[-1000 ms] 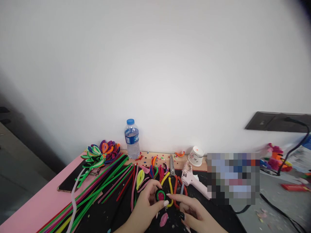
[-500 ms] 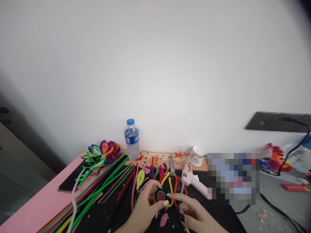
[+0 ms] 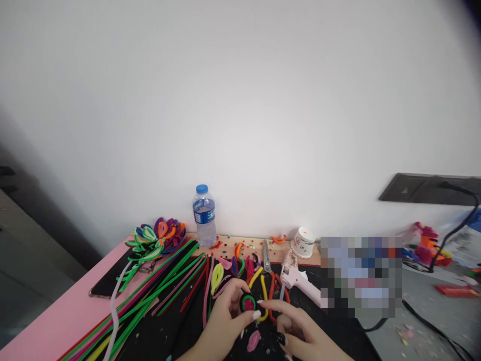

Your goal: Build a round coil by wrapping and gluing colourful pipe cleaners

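Between the thumb and fingers of my left hand (image 3: 230,313) is a small round pipe-cleaner coil (image 3: 248,303), black outside, then green, with a dark red centre. My right hand (image 3: 300,326) is just to its right. Its index finger reaches out to the coil's right edge, while the other fingers curl below, apart from it. A pink pipe-cleaner loop (image 3: 254,341) lies on the black mat (image 3: 150,336) beneath the coil. Behind my hands are a pointed metal blade (image 3: 266,258) and curved yellow (image 3: 264,291) and red (image 3: 272,301) handles; which belong together I cannot tell.
A pale pink glue gun (image 3: 300,281) lies right, near an upturned paper cup (image 3: 302,242). Long pipe cleaners (image 3: 150,296) spread left, by a phone (image 3: 108,281) and bundled loops (image 3: 154,238). A water bottle (image 3: 205,215) stands at the wall. A cable (image 3: 432,321) crosses the grey surface.
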The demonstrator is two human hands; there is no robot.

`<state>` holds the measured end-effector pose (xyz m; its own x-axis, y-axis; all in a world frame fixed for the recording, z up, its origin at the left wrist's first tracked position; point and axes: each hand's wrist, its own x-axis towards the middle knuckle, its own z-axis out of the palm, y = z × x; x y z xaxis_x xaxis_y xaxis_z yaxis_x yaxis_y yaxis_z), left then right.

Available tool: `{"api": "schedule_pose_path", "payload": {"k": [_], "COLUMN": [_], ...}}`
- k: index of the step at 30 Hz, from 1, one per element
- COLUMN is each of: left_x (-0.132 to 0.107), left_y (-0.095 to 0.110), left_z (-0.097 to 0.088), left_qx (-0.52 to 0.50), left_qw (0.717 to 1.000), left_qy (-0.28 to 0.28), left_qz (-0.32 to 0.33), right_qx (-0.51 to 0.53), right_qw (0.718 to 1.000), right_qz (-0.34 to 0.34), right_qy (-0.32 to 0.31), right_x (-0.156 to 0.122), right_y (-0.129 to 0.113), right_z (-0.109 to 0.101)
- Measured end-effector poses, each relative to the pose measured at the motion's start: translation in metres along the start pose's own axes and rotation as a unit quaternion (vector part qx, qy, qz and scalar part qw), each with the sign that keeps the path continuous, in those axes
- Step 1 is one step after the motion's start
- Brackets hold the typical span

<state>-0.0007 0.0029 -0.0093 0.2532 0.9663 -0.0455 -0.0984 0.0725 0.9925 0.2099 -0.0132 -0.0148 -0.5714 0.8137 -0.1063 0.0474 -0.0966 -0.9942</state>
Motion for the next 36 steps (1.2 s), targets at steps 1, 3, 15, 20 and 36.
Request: {"api": "schedule_pose_path", "payload": {"k": [1,3,15,20,36], "left_x": [0.000,0.000,0.001,0.001,-0.001], "left_y": [0.000,0.001,-0.004,-0.005,-0.004], "left_z": [0.000,0.000,-0.001,-0.001,-0.001], "left_qx": [0.000,0.000,0.003,-0.001,0.004], "left_qw": [1.000,1.000,1.000,1.000,1.000], "left_qy": [0.000,0.000,-0.003,-0.009,-0.009], "left_qz": [0.000,0.002,0.012,0.006,-0.001], "right_qx": [0.001,0.002,-0.004,-0.005,-0.014], "right_qw": [1.000,1.000,1.000,1.000,1.000], "right_qz": [0.000,0.001,0.013,0.019,0.014], "right_qy": [0.000,0.003,0.025,0.017,0.007], "right_x": [0.000,0.001,0.002,0.002,0.001], "right_y": [0.000,-0.001,-0.013,-0.012,-0.012], "right_z": [0.000,0.000,0.008,0.007,0.007]}}
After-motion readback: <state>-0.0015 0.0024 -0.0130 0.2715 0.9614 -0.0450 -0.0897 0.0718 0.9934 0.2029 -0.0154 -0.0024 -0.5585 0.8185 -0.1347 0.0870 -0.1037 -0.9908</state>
